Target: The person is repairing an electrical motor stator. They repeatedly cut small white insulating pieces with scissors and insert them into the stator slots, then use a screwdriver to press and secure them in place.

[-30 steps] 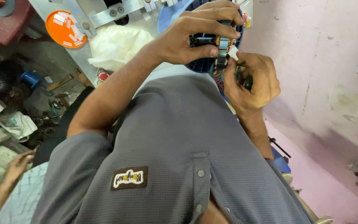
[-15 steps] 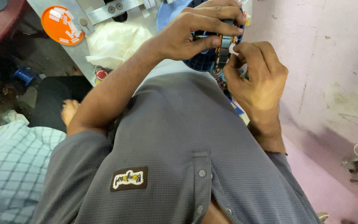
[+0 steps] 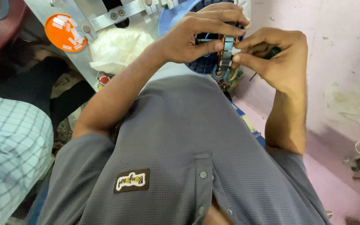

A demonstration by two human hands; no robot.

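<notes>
Upper centre: ridged metal stator core (image 3: 225, 52) with copper windings, pinched by left hand (image 3: 196, 35). Right hand (image 3: 278, 56) grips dark tool handle (image 3: 271, 53), now beside it, previously lower. Orange disc (image 3: 65, 31) upper left.

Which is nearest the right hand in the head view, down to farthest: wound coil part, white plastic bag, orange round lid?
1. Wound coil part: touching the right hand's fingertips, also held by the left hand.
2. White plastic bag: farther left, past the left wrist.
3. Orange round lid: farthest, upper left.

Grey buttoned shirt (image 3: 180, 137), chest patch (image 3: 131, 180)
</notes>
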